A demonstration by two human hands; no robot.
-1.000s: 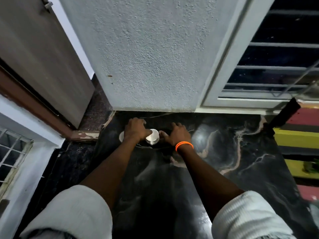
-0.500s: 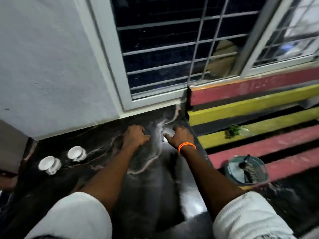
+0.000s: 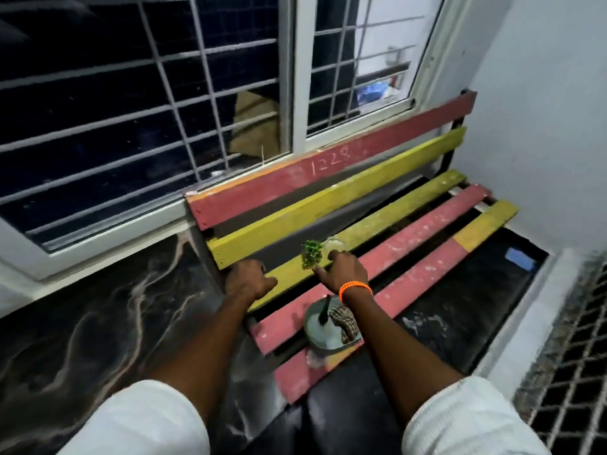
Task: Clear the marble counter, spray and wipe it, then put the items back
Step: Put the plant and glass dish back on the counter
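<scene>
Both arms out over the striped bench. Right hand, fingers loosely apart, touching a small green plant sprouting upright from a clear cup on the yellow slat. Left hand curled, empty.

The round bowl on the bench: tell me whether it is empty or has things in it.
Not empty. The bowl, resting on the bench slats, holds a checked cloth on its right side and a dark-handled tool standing in it.

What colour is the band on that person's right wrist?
Bright orange; the wristband shows clearly in the head view, just behind the right hand near the small green plant.
</scene>
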